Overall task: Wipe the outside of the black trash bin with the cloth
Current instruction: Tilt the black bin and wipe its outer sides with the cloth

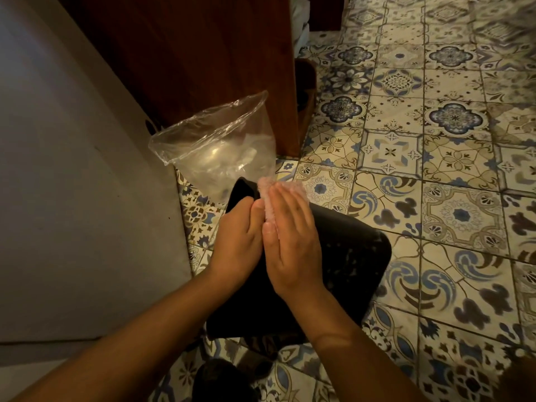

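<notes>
The patterned tile floor (435,175) fills the right and lower part of the view. A pale wall panel (72,198) takes up the left side, and a brown wooden cabinet (203,59) stands behind it at the top.

The black trash bin (348,256) lies tipped on its side on the floor, between the wall panel and the open tiles. Its upper surface carries pale specks near the right edge. A clear plastic bag (217,140) projects from the far end of the bin and rises toward the cabinet.

The right hand (293,242) lies flat, fingers extended and together, pressing the pink cloth (278,190) against the top of the bin. Only the far edge of the cloth shows beyond the fingertips. The left hand (235,245) is curled, gripping the bin just beside the right hand.
</notes>
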Demonstrator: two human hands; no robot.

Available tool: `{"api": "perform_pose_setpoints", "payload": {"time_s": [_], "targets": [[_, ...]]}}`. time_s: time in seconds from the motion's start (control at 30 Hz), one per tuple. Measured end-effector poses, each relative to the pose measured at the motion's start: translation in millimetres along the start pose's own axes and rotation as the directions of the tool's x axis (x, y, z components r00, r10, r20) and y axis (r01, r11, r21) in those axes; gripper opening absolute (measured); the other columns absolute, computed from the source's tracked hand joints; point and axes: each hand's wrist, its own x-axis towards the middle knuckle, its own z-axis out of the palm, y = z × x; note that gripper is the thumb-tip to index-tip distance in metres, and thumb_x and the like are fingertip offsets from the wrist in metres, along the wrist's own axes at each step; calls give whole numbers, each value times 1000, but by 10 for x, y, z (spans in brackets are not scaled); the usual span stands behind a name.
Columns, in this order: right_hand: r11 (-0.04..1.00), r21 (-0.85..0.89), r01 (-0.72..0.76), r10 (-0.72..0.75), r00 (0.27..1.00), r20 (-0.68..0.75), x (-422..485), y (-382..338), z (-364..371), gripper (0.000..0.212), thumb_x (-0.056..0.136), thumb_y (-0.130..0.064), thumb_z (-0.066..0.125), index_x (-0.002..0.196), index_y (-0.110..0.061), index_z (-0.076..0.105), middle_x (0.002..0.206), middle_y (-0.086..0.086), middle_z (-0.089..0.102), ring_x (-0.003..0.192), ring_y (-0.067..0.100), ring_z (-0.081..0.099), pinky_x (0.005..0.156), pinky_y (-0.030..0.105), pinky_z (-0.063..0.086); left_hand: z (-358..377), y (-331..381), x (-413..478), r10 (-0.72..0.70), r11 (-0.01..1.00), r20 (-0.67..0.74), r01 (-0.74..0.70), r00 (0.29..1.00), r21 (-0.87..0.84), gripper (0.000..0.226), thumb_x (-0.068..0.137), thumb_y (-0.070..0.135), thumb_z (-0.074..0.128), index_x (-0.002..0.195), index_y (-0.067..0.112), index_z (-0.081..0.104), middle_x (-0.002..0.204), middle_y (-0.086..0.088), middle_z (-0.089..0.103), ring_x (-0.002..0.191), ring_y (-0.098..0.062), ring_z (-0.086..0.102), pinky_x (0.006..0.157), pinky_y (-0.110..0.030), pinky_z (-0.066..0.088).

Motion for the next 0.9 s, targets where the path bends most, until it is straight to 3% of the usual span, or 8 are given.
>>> {"api": "perform_pose_setpoints", "payload": {"time_s": [0.2,0.3,0.53,0.6,0.67,0.73,0.8,0.9], "targets": [[987,-121,-107,113,993,44,-133,378,-149,53,106,-30,28,155,-11,35,158,6,41,150,22,29,125,44,20,-33,-85,28,-53,999,-51,53,997,8,38,106,24,36,82,1,55,75,-17,56,65,-23,50,60,-35,41],[966,-171,-193,207,976,67,-239,794,-234,56,107,-37,18,157,-19,31,161,1,36,153,20,24,126,44,17,-62,-83,83,-76,995,-73,81,994,61,37,106,23,37,76,6,49,68,-5,45,60,-13,39,55,-19,32],[936,-128,-326,338,938,81,-320,1393,-182,52,106,-34,19,153,-24,39,153,-6,45,144,18,35,119,48,28,-162,-171,213,-103,993,-78,107,992,53,42,105,28,40,73,2,49,66,-5,44,59,-13,39,56,-29,30],[933,-106,-343,349,936,46,-309,1368,-142,52,106,-36,19,151,-22,42,151,-5,47,142,19,37,118,48,29,-192,-171,234,-146,989,-19,146,989,2,36,104,29,44,83,1,54,72,-3,50,65,-13,47,60,-32,38],[929,-64,-364,366,931,12,-309,1362,-131,52,106,-37,21,151,-21,44,150,-4,49,142,20,38,118,47,30,-216,-161,154,-184,979,129,194,974,-66,12,101,25,51,105,15,57,92,9,62,84,-5,62,73,-27,52],[929,-41,-368,368,930,-6,-322,1392,-141,52,106,-35,22,151,-20,44,150,-3,49,142,19,39,118,45,30,-223,-183,-3,-156,980,202,177,967,-91,23,100,22,53,124,22,54,107,14,65,102,1,65,85,-26,57],[923,-34,-384,384,923,-6,-324,1414,-158,52,106,-36,22,151,-21,45,149,-4,50,141,17,39,119,43,30,-223,-258,-120,-96,989,169,113,981,-97,23,102,26,50,121,18,58,105,4,69,100,-11,69,85,-40,60],[918,-42,-394,394,919,2,-290,1423,-139,52,105,-36,24,150,-20,45,149,-4,50,141,16,39,119,40,29,-238,-319,-157,-43,997,107,50,993,-60,31,103,34,42,105,7,57,91,-20,64,84,-39,63,69,-60,54]]}}
